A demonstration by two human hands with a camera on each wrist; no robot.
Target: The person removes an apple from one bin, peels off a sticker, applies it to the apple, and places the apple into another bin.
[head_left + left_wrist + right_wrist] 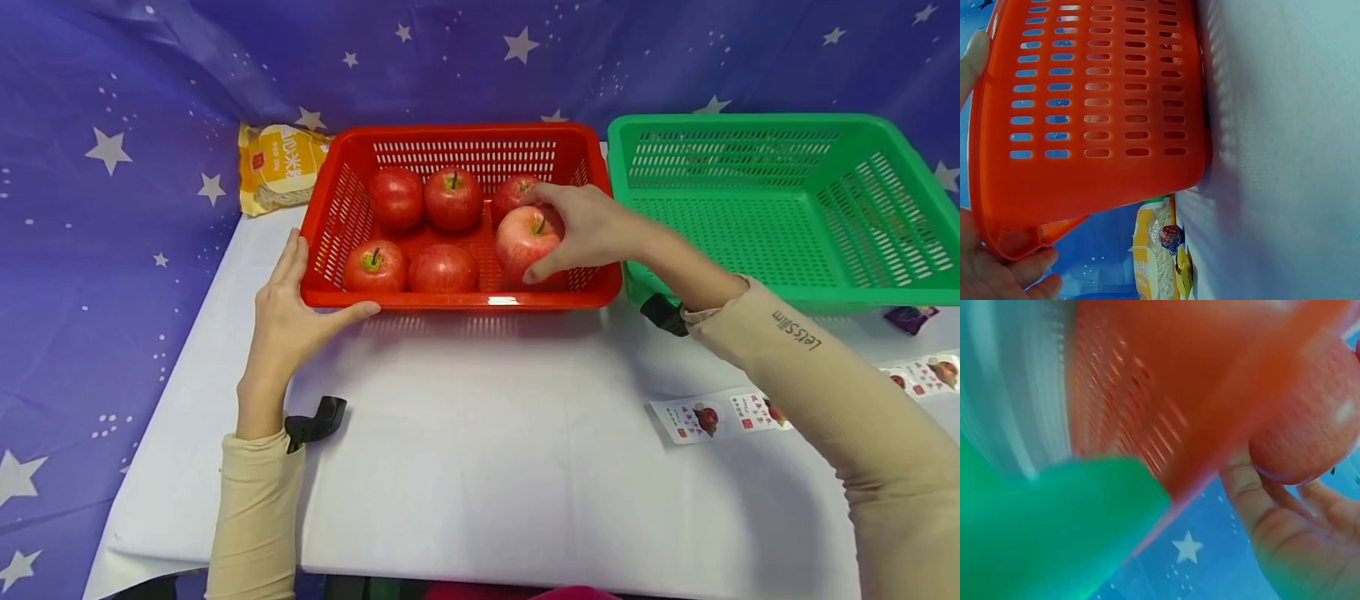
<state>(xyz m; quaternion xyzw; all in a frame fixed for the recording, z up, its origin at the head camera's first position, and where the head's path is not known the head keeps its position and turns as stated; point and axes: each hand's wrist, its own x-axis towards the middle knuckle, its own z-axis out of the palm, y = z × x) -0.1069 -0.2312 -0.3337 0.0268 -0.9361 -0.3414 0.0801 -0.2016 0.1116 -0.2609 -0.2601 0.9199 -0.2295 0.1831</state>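
A red plastic basket [450,298] holds several red apples, among them an apple with a yellowish top [375,265] at the front left. My right hand [588,223] grips a paler apple [528,242] over the basket's right side, thumb in front and fingers behind. The right wrist view shows the same apple [1310,419] against the fingers, beside the basket's blurred rim. My left hand [288,312] rests on the basket's front left corner, thumb along the front rim and straight fingers along the left side. In the left wrist view, its fingertips [1035,269] touch the rim's corner.
To the right stands a green basket [742,293], close against the red one. A yellow food packet [281,171] lies behind the red basket's left end. Apple-printed sticker strips [697,419] and a small dark purple wrapper [911,318] are on the white table [480,467].
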